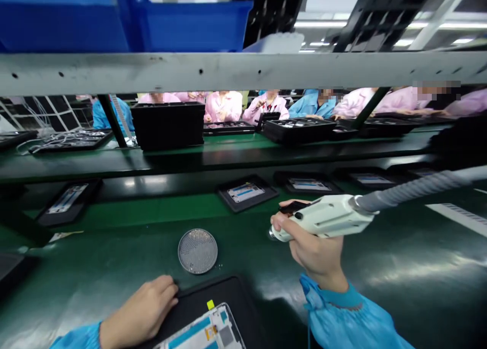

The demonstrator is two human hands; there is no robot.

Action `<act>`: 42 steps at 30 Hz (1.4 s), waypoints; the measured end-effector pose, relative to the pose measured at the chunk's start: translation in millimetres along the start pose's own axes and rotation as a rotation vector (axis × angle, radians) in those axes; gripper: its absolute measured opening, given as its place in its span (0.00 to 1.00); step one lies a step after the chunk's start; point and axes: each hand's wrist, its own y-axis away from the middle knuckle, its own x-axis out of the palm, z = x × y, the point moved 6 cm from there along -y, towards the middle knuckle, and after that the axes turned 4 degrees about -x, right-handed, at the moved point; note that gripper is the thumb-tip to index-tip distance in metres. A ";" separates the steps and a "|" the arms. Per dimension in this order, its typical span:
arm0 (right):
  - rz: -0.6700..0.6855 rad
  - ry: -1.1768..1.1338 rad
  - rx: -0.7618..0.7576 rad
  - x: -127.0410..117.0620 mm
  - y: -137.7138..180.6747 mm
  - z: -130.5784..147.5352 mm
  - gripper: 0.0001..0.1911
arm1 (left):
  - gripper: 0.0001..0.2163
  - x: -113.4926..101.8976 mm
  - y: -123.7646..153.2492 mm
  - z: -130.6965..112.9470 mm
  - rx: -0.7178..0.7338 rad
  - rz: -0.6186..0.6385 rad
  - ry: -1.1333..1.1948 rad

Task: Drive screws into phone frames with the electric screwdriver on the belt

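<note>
My right hand [317, 250] is wrapped round a pale electric screwdriver [335, 217], held above the green bench. Its metal tip points left, and a grey ribbed cable sleeve runs from its back end. My left hand [142, 308] has its fingers curled over the upper left edge of a black tray [228, 293]. Inside that tray lies a tablet-like device frame [205, 331] with blue strips and a yellow tab, cut off by the picture's bottom edge. Beyond the tray sits a round grey dish [198, 251] of tiny screws, and a few small bits lie beside it.
Farther back, black trays [247, 193] with similar devices stand along a green strip [152, 207]. A shelf beam [228, 72] with blue bins [190, 27] crosses above. Several people in pink and blue work at the far side. A black box stack [169, 126] stands there.
</note>
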 end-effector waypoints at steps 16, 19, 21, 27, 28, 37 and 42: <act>-0.129 0.362 0.044 -23.8 -22.1 -31.9 0.16 | 0.16 -100.9 -133.5 227.4 -0.882 -0.195 -0.067; -0.110 0.370 0.050 -23.2 -24.0 -36.6 0.14 | 0.16 -89.3 -148.1 215.6 -0.864 -0.170 -0.088; -0.095 0.368 0.051 -22.3 -25.3 -39.7 0.13 | 0.16 -76.8 -165.2 192.3 -0.788 -0.158 -0.087; -0.068 0.348 0.033 -17.9 -29.2 -46.2 0.11 | 0.17 -19.9 -243.8 75.3 -0.399 -0.007 0.004; -0.060 0.350 0.034 -17.4 -29.9 -47.4 0.12 | 0.18 -11.6 -254.5 58.4 -0.360 0.025 0.012; -0.063 0.359 0.028 -22.8 -36.2 -45.7 0.13 | 0.17 5.9 -281.3 36.6 -0.375 0.094 -0.065; -0.050 0.313 0.048 -24.4 -39.0 -45.8 0.10 | 0.15 -10.6 -255.9 73.8 -0.408 0.023 -0.051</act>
